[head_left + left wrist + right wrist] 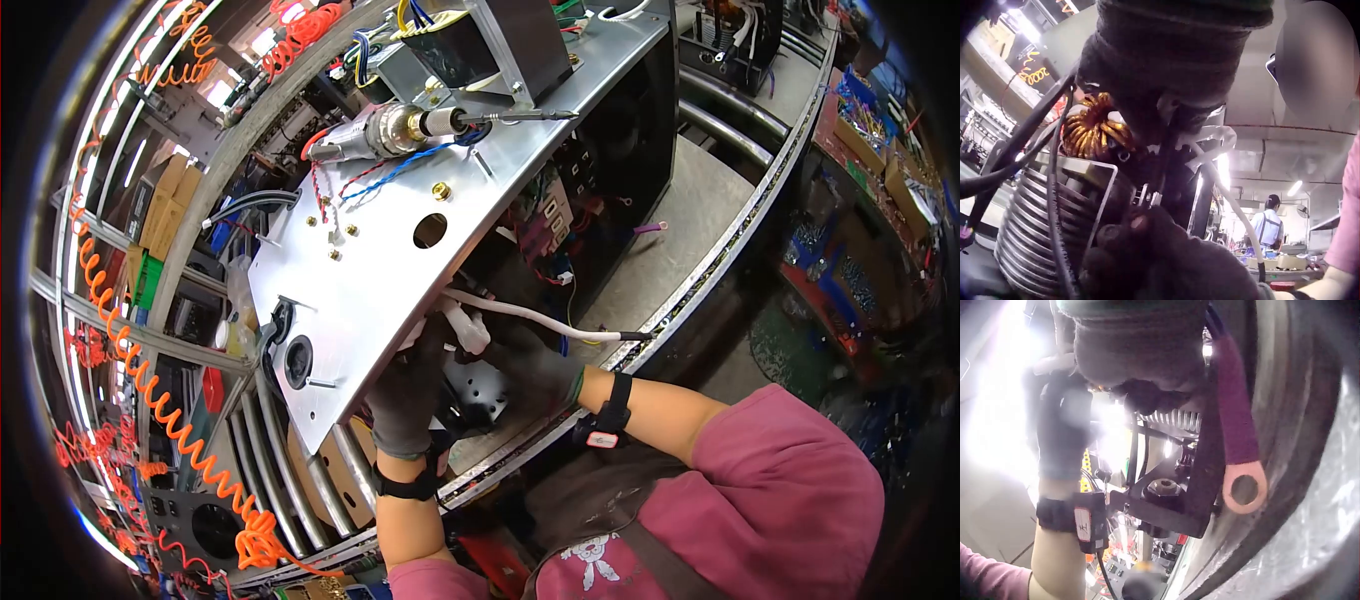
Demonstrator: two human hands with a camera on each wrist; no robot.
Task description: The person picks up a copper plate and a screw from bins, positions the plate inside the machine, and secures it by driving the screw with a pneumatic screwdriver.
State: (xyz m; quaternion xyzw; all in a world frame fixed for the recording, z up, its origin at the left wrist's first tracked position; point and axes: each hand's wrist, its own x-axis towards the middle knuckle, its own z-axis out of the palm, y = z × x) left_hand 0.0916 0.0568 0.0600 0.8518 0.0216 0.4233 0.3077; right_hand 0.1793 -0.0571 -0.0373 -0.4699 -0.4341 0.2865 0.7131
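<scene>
The step in hand was judged to be manual fitting beneath the metal panel (375, 255)'s near edge; the next move called for steady finger alignment. The white cable (545, 322) ran right, just beyond the gloved right hand (535, 378); its finger opening and hold, like the left hand (402, 405)'s, could not be determined

We see a smooth, softly shining metal panel (375, 255) and, on it, a glossy metal driver (375, 135). The cable (540, 320) looks smooth and plastic, the coil (1097, 130) glossy and coppery, the rollers (302, 480) polished metal, the sleeve (790, 490) matt cloth.
</scene>
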